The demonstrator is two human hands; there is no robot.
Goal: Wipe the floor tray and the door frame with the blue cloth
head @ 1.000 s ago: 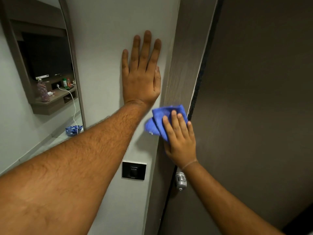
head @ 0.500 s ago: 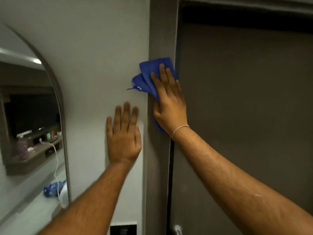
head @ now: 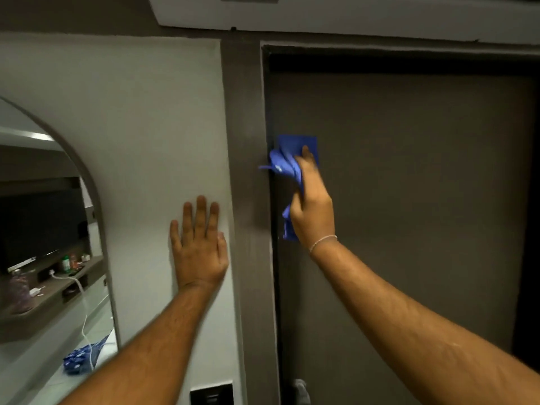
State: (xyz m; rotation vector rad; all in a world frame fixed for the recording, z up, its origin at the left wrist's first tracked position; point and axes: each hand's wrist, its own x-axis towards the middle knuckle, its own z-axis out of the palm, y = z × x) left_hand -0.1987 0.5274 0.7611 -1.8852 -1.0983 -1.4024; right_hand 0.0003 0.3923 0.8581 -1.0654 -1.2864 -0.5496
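Note:
A dark brown door frame [head: 248, 176] runs upright through the middle, with a dark closed door [head: 409, 200] to its right. My right hand [head: 312, 206] presses the blue cloth [head: 292, 159] against the inner edge where frame meets door, high up near the top. The cloth bunches above and below my fingers. My left hand [head: 198, 247] lies flat and spread on the white wall just left of the frame, holding nothing. No floor tray is in view.
An arched mirror [head: 46, 258] hangs on the wall at left, reflecting a shelf with small items and a white cable. A dark wall switch [head: 211, 393] sits low by the frame. A metal door handle [head: 301, 390] shows at the bottom edge.
My right hand with the cloth has slid from the frame's face to its inner edge by the door. The view has tilted upward, showing the frame's top. My left hand stays on the wall.

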